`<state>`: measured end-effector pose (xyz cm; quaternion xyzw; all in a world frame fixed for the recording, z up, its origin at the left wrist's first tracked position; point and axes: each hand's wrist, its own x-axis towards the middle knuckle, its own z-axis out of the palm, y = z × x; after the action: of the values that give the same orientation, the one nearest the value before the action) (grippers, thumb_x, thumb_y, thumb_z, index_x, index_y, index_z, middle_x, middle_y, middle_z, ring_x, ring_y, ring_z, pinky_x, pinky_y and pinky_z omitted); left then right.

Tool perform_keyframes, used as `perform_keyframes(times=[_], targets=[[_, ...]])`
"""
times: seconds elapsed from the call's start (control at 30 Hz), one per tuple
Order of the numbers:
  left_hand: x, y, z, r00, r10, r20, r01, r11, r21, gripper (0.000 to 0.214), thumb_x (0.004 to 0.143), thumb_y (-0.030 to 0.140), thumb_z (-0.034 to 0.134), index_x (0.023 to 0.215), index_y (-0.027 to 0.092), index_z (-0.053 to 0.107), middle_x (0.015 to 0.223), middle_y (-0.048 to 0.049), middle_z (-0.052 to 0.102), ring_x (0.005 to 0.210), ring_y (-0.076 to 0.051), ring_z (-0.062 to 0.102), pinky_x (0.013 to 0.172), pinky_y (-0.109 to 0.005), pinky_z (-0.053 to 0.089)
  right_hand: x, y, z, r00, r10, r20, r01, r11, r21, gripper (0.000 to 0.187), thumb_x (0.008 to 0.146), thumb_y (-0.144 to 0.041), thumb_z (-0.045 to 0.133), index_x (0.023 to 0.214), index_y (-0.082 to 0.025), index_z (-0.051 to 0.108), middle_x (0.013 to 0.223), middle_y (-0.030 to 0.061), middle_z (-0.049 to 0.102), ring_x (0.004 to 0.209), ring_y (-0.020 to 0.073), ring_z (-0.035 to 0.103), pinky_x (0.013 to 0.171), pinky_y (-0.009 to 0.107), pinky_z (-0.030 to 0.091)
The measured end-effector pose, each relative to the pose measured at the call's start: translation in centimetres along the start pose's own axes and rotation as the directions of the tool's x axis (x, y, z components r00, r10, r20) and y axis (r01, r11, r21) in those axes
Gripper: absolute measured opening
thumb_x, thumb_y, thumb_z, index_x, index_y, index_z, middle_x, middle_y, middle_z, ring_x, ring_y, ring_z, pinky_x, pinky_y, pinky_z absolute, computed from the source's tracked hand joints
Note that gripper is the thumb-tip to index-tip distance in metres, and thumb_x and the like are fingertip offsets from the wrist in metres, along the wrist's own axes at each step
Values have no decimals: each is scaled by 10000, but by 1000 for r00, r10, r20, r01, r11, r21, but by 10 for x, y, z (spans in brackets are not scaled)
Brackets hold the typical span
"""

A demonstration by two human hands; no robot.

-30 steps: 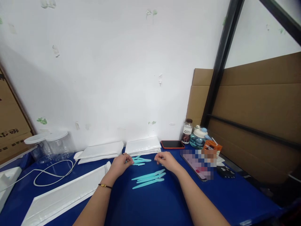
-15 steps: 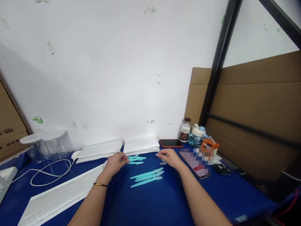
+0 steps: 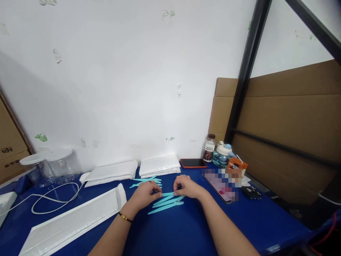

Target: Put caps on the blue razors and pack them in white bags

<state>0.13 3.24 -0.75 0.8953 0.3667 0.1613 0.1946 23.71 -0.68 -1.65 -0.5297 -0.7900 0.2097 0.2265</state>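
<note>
On the blue table point(image 3: 186, 231) lie thin turquoise plastic sticks in two small groups. The near group point(image 3: 166, 204) lies between my hands; the far group point(image 3: 146, 180) lies just beyond my left hand. My left hand point(image 3: 146, 195), with a ring and a gold bracelet, rests with its fingertips pinched at the left end of the near group. My right hand point(image 3: 188, 187) is curled over the right end of the same group, fingers closed on a stick.
White padded envelopes lie in two stacks point(image 3: 160, 165) point(image 3: 112, 172) by the wall, and a long white one point(image 3: 71, 220) at the left. Clear jars point(image 3: 50, 165) and a white cable point(image 3: 53, 199) stand far left. A phone point(image 3: 193, 163), bottles point(image 3: 209, 148) and cardboard point(image 3: 287, 131) are at the right.
Both hands have drawn back from the far group of sticks toward me and come together on the near group.
</note>
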Motion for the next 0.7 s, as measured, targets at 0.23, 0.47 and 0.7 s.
perform_keyframes(times=[0.23, 0.47, 0.7], targets=[[-1, -15, -19, 994, -77, -76, 88, 983, 160, 209, 816, 293, 486, 753, 218, 671, 867, -21, 665, 817, -167, 577, 717, -247, 371, 2, 21, -6, 988, 112, -109, -87, 974, 208, 175, 706, -330, 656, 726, -159, 624, 648, -6, 595, 594, 115, 511, 540, 207, 354], [-10, -38, -33, 968, -194, -160, 226, 949, 219, 207, 811, 351, 493, 849, 256, 672, 900, -9, 651, 856, -176, 574, 728, -255, 364, -8, 19, -21, 972, 118, -205, -127, 991, -34, 104, 722, -307, 644, 756, -213, 673, 886, 20, 619, 867, 187, 541, 814, 329, 333], [-1, -2, -4, 996, -59, -63, 60, 998, 26, 261, 772, 434, 540, 892, 239, 667, 870, -10, 643, 794, -164, 570, 676, -237, 384, -6, -1, -7, 1000, 23, 15, -21, 989, -148, 104, 677, -263, 703, 761, -218, 661, 900, 19, 586, 927, 203, 504, 856, 359, 292]])
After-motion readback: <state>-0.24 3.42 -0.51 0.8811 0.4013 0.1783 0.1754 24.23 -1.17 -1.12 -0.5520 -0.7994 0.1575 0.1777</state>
